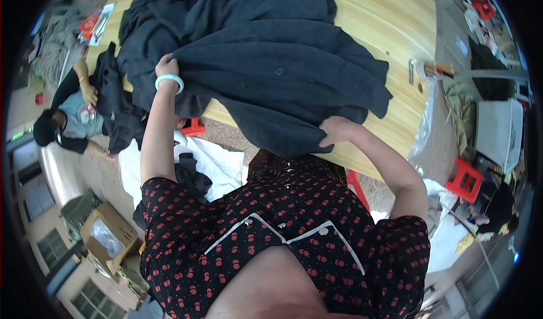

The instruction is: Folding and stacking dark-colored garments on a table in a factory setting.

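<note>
- we have our left hand (pixel 167 67) curled around the left end of the dark garment (pixel 271 70), fingers bent in tight on a bunch of cloth; a pale bangle (pixel 177 80) circles that wrist.
- our right hand (pixel 339 131) is nearly closed too, thumb and fingers pinching the garment's near edge at the lower right; some of its fingertips we cannot see clearly.
- between our hands the garment is spread, creased, over the wooden table (pixel 396 13), its near edge hanging over the side toward us and its right end lying flat on the wood.
- right behind it we see a heap of dark cloth (pixel 226 5), touching it and covering much of the tabletop.
- near the table's right edge we have a small container (pixel 421 70) with things sticking out of it, apart from the garment.
- to our left a co-worker (pixel 79 112) handles another dark cloth (pixel 117 110) beside the table.
- on the floor around us are a white sheet (pixel 223 160), a cardboard box (pixel 110 237) at lower left and a red stool (pixel 466 180) at right.
</note>
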Demonstrator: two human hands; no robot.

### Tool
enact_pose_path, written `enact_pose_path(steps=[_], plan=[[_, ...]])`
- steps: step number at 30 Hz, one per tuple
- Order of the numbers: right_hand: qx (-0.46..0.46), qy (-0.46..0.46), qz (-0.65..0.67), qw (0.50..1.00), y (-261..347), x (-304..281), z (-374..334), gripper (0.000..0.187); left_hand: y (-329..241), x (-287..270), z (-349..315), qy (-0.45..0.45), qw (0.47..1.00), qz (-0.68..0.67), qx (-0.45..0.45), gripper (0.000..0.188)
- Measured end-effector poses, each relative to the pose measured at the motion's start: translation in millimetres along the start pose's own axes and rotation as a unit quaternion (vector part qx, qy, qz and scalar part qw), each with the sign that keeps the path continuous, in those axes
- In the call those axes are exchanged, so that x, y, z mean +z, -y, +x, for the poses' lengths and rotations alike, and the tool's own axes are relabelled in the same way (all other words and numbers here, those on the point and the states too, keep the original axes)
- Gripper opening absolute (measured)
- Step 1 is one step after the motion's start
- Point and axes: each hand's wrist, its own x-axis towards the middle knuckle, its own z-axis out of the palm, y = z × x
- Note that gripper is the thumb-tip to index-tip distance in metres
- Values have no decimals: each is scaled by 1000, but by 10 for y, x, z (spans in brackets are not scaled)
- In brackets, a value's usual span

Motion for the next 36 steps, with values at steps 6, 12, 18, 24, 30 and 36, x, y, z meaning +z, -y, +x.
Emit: enact_pose_path(steps=[6, 12, 18, 24, 30, 36], plan=[[131, -131, -25, 982, -515, 511, -607, 34, -341, 636, -371, -115, 977, 158, 84, 40], [162, -327, 91, 926, -270, 469, -434, 14, -1549, 1465, -1987, 220, 788, 20, 575, 41], [142, -233, 172, 947, -157, 622, -73, 30, -1987, 2518, -3080, 386, 607, 108, 686, 48], [47, -266, 337, 902, -474, 598, -286, 35, -1969, 3053, -2701, 501, 720, 36, 480, 33], [101, -392, 41, 913, -894, 503, -283, 23, -1974, 2830, -2141, 476, 817, 97, 312, 50], [90, -323, -54, 940, -942, 470, -201, 27, -1995, 2944, -2284, 455, 840, 41, 293, 41]])
